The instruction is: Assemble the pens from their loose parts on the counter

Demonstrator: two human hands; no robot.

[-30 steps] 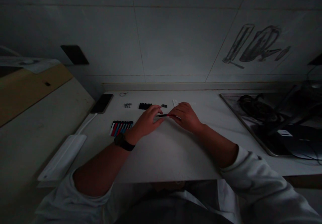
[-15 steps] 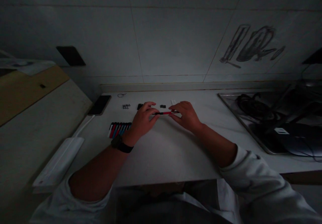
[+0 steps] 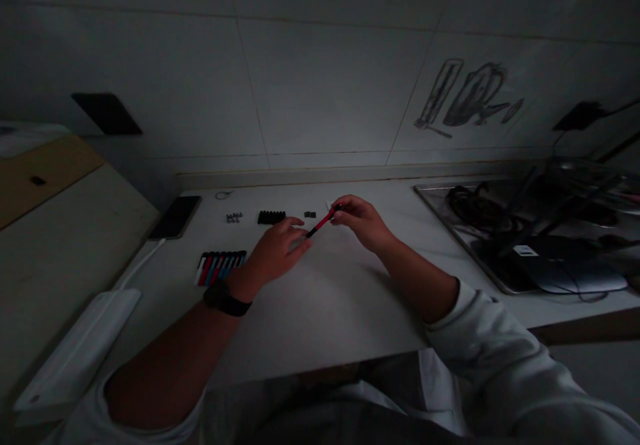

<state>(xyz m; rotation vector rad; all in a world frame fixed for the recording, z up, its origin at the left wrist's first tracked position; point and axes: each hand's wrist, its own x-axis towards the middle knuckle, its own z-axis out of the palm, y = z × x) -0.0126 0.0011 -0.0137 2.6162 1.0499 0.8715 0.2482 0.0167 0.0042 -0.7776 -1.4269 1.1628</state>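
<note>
Pen [image 3: 323,221], red and black, was found raised over the middle of the white table [image 3: 340,312], slanting from its upper right end down to its lower left end. I had the upper end pinched between the thumb and fingers of the right hand [image 3: 364,225]. Its lower end lay between the parted thumb and fingers of the left hand [image 3: 273,250]; I could not tell whether they touched it.

I noted several small items near the work. Just beyond the left fingers lay a row of black pieces [image 3: 271,217], the closest obstacle to that hand. To its left stood a cluster of small metal parts [image 3: 233,218], with a thin loop [image 3: 223,195] behind them. Two or more little dark blocks [image 3: 310,214] lay beyond the pen, and a small white piece [image 3: 328,205] was just beside the right fingers.

A row of coloured pens [image 3: 220,267] lay close to the left wrist, which wore a dark watch [image 3: 227,298] and hid one corner of the row from me. Farther left, I recorded a phone [image 3: 175,218], a white cable [image 3: 137,265] and a long white box [image 3: 80,345]. Well to the right, a metal tray [image 3: 460,238] held black cables [image 3: 477,210] and a dark device [image 3: 575,272].
</note>
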